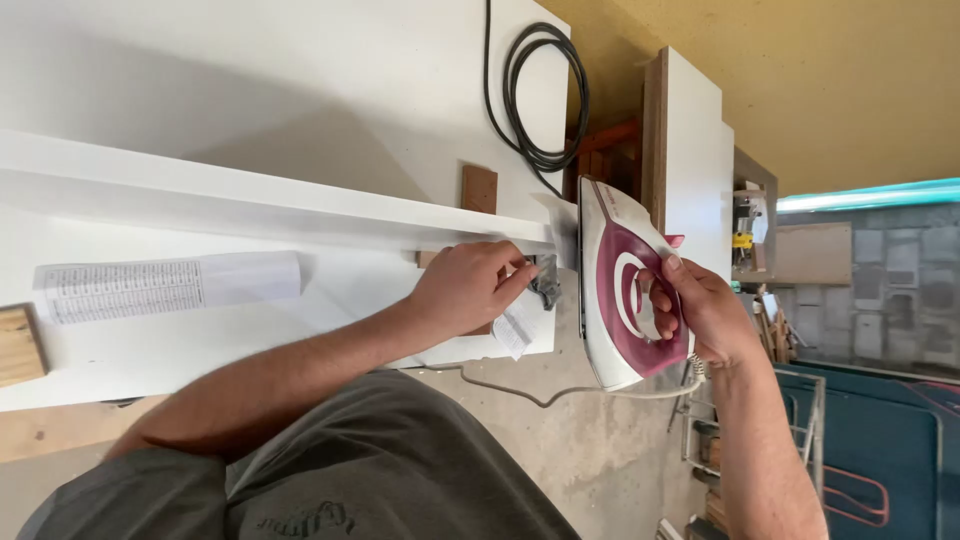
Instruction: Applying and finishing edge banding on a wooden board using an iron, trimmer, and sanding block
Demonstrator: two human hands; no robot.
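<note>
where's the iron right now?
In the head view, right of centre: the white and maroon iron is held by its handle in the right hand, its soleplate against the end of the white board.

right hand [700, 305] on iron [620, 290], left hand [470, 285] at panel [250, 200]

White-and-maroon iron [625, 290] — soleplate against the panel's end [545, 235].

Bright daylight, even. White laminate tabletop [300, 90] near blown out, soft diagonal shadow across it; darker band under raised white board [250, 200]. Focus sharp thruout, no motion blur. View rotated sideways.
</note>
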